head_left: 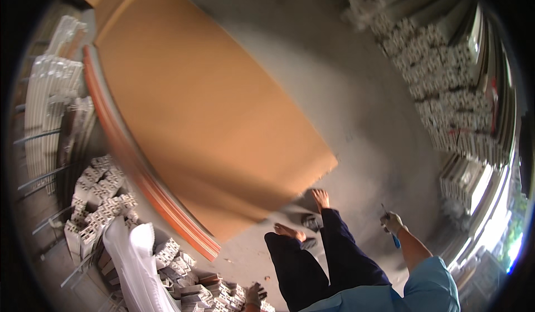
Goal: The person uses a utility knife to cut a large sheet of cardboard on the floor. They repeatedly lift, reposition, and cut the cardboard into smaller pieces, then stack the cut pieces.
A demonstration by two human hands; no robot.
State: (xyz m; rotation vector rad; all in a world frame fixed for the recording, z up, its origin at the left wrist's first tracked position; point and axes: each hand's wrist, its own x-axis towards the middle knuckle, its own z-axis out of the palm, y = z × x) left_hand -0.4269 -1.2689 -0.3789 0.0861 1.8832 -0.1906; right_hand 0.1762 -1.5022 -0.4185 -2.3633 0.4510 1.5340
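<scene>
My right hand (pixel 393 223), in a pale glove, is closed around a slim blue-handled tool (pixel 396 241). The tool's thin dark tip sticks out beyond the fingers; its exact kind is too small to make out. Low in the view, my left hand (pixel 253 296), gloved too, is beside the ends of several stacked pale profiles (pixel 223 295). Its fingers are too small and dim to read, and I cannot tell whether it touches them. Ahead of my bare feet a large brown cardboard sheet (pixel 217 106) lies flat on the floor.
A bundle of long orange-red strips (pixel 161 200) runs along the cardboard's left edge. White plastic wrapping (pixel 131 267) covers profiles at lower left, near metal rack bars (pixel 44 175). Tall stacks of hollow profiles (pixel 446 72) line the right. A dark sandal (pixel 310 222) lies between my feet.
</scene>
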